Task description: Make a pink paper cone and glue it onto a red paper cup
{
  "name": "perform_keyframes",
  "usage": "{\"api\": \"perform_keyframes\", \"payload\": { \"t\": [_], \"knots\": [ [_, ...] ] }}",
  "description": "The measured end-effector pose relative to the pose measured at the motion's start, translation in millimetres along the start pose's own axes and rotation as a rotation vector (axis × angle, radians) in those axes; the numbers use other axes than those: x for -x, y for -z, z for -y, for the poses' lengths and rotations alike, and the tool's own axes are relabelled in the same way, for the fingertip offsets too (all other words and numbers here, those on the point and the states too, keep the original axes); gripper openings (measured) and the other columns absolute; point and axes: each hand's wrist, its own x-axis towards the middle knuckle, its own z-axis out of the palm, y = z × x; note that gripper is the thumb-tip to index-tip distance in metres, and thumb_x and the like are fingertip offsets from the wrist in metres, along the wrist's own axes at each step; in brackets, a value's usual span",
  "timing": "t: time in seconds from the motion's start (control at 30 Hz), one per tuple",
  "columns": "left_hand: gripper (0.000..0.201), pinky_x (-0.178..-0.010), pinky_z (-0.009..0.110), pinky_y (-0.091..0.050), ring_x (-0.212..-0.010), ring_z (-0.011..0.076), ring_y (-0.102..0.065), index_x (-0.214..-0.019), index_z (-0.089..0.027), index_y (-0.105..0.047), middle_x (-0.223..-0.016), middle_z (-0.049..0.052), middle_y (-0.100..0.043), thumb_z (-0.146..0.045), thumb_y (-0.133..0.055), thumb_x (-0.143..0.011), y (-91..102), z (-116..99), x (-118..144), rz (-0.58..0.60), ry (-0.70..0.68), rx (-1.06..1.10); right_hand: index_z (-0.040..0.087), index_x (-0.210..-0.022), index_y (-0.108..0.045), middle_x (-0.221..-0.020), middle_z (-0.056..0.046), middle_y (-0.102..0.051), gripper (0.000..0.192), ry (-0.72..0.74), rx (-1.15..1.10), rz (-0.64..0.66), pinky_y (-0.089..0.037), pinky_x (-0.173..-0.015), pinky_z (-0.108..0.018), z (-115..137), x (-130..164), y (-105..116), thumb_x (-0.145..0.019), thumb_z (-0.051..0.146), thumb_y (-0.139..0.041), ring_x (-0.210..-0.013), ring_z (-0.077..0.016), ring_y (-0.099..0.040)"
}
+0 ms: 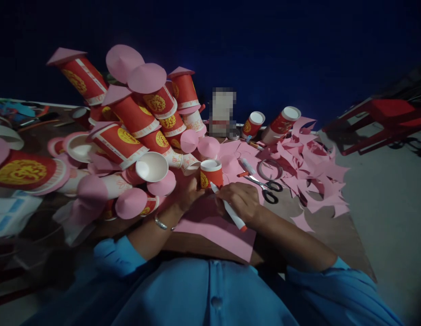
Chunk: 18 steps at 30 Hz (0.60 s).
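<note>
A red paper cup (pixel 211 173) with a gold emblem stands upside down on a pink paper sheet (pixel 215 231) in front of me. My left hand (pixel 184 190), with a bracelet at the wrist, grips the cup's side. My right hand (pixel 240 201) holds a white marker (pixel 229 209) with an orange end, its tip touching the foot of the cup on the paper.
A heap of red cups topped with pink paper cones (pixel 139 131) rises at the left. Black-handled scissors (pixel 266 188), a tape ring (pixel 270 168) and pink paper scraps (pixel 308 167) lie to the right. Two more cups (pixel 281 123) lie behind. A red stool (pixel 383 117) stands at far right.
</note>
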Motion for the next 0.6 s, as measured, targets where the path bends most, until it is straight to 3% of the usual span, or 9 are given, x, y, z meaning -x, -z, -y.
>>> {"api": "perform_keyframes", "payload": {
  "t": [0.13,0.37,0.47,0.6],
  "knots": [
    [0.053,-0.088,0.036,-0.058,-0.107,0.0283,-0.071,-0.112,-0.020,-0.072,-0.105,0.003,-0.078,-0.023,-0.095,-0.065,-8.0,-9,0,0.035,-0.036,-0.108,0.019,-0.099,-0.061,-0.075,-0.001,-0.071,0.013,-0.007,0.013,0.026,-0.052,-0.053,-0.025,0,1,0,-0.094,0.009,-0.066,-0.058,-0.0123,-0.065],
    [0.052,-0.096,0.038,-0.057,-0.109,0.0273,-0.070,-0.118,-0.018,-0.071,-0.115,0.008,-0.078,-0.035,-0.091,-0.074,-2.9,-2,1,0.005,-0.064,-0.173,0.019,-0.103,-0.059,-0.073,-0.001,-0.071,0.016,-0.047,-0.058,-0.005,-0.053,-0.056,-0.026,-3,1,1,-0.093,0.006,-0.061,-0.060,-0.0148,-0.068],
    [0.055,-0.100,0.037,-0.056,-0.118,0.0266,-0.069,-0.124,-0.020,-0.070,-0.123,0.007,-0.076,-0.036,-0.090,-0.075,4.4,8,1,-0.001,-0.068,-0.138,0.019,-0.102,-0.058,-0.071,-0.001,-0.069,0.017,-0.058,-0.038,-0.030,-0.050,-0.053,-0.026,-5,-1,2,-0.092,0.006,-0.063,-0.057,-0.0149,-0.066],
    [0.060,-0.094,0.039,-0.059,-0.109,0.0276,-0.072,-0.129,-0.020,-0.068,-0.116,0.007,-0.077,-0.040,-0.088,-0.077,7.2,13,1,0.048,-0.063,-0.014,0.019,-0.103,-0.058,-0.071,0.001,-0.068,0.018,-0.080,-0.039,-0.035,-0.047,-0.053,-0.026,-8,0,3,-0.092,0.006,-0.062,-0.056,-0.0139,-0.064]
  ]
}}
